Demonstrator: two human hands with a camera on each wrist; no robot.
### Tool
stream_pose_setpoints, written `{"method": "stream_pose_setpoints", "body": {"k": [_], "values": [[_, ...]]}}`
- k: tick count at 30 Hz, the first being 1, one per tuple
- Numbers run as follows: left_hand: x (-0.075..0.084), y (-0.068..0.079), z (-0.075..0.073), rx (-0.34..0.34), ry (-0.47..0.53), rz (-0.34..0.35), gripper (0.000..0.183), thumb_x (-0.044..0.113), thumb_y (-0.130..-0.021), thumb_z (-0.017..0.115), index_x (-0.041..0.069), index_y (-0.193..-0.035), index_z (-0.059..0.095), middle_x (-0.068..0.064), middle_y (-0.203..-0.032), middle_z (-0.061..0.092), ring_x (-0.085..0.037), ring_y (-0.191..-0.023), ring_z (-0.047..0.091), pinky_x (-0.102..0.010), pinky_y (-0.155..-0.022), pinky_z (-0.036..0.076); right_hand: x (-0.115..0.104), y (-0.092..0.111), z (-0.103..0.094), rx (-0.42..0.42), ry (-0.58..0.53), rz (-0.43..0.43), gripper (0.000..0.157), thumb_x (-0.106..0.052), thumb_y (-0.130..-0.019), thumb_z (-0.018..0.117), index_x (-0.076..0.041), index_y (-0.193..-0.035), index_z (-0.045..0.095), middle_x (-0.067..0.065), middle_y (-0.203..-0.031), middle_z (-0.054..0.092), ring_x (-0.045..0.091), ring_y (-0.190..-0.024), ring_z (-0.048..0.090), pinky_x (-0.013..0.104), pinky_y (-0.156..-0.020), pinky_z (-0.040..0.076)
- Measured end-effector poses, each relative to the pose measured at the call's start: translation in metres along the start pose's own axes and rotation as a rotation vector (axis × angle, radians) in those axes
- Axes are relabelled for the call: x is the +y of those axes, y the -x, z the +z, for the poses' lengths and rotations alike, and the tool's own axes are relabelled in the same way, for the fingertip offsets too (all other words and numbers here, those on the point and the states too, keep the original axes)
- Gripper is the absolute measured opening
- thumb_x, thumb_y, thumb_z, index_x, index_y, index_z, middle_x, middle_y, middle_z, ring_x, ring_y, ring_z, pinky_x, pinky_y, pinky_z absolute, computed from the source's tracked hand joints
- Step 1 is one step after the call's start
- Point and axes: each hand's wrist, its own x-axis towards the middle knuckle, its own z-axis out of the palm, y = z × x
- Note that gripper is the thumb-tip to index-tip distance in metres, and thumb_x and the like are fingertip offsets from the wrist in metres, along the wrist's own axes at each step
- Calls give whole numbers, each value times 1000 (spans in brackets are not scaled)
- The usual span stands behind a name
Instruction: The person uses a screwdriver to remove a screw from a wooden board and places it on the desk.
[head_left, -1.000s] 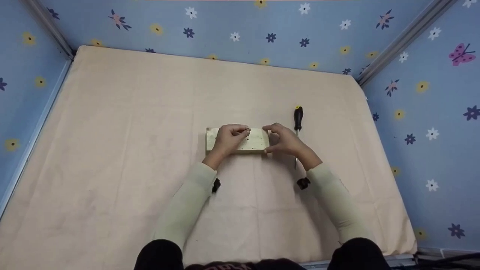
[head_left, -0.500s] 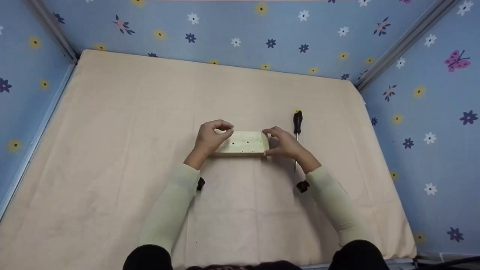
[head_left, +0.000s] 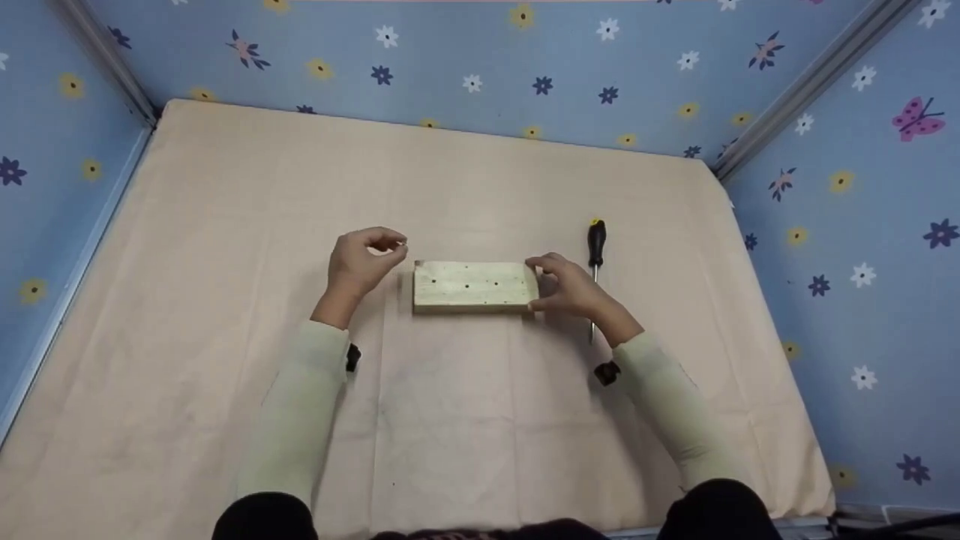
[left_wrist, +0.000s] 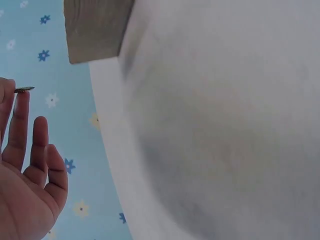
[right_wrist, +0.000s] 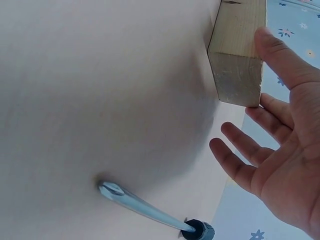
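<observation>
A pale wooden block (head_left: pixel 450 294) with several small dark holes in its top lies on the cloth in the head view. My left hand (head_left: pixel 358 262) is off the block's left end, above the cloth, pinching a small screw (left_wrist: pixel 25 90) between thumb and fingertip; its pointed tip sticks out in the left wrist view. At the block's right end, my right hand (head_left: pixel 571 286) grips it, thumb on the near side and fingers at the far side. The right wrist view shows the thumb against the block (right_wrist: pixel 237 30), with the lower fingers spread away from it.
A black-handled screwdriver (head_left: pixel 596 241) with a yellow end lies just right of the right hand, its shaft partly under that wrist; its cross tip (right_wrist: pixel 111 190) shows close up. Beige cloth (head_left: pixel 262 187) covers the table, and flowered blue walls (head_left: pixel 495 60) enclose it.
My left hand has moved left from above the middle of the block to beyond its left end, uncovering the holes, still pinching the screw. The right hand stays on the block.
</observation>
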Motion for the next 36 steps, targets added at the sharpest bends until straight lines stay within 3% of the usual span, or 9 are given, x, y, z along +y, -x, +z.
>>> {"method": "stream_pose_setpoints", "body": {"k": [6, 17, 26, 36], "values": [[-14, -1, -10, -9, -71, -106, 19, 27, -83, 66, 21, -99, 75, 2, -85, 73, -14, -81, 63, -31, -72, 45, -2, 0, 0, -5, -8, 6, 80, -26, -69, 87, -14, -140, 50, 5, -134, 53, 35, -127, 50, 48, -106, 41], [-31, -7, -16, -131, -282, -227, 21, 28, -82, 64, 20, -99, 73, 0, -88, 72, -19, -82, 63, -38, -74, 47, -1, 0, 1, -1, 1, 14, 79, -23, -71, 86, -14, -141, 49, 6, -135, 52, 35, -127, 50, 48, -105, 42], [-43, -8, -15, -160, -306, -273, 17, 25, -80, 64, 16, -90, 74, -1, -81, 71, -20, -80, 62, -37, -75, 48, -2, 1, 2, 5, 10, 11, 79, -23, -71, 85, -14, -141, 49, 6, -134, 53, 35, -126, 51, 48, -105, 42], [-41, -9, -13, -164, -309, -286, 14, 23, -80, 66, 14, -88, 74, -2, -82, 71, -21, -79, 62, -38, -75, 49, -3, 2, 1, -4, 14, 30, 79, -24, -72, 85, -15, -142, 48, 5, -135, 52, 33, -128, 50, 46, -106, 42]]}}
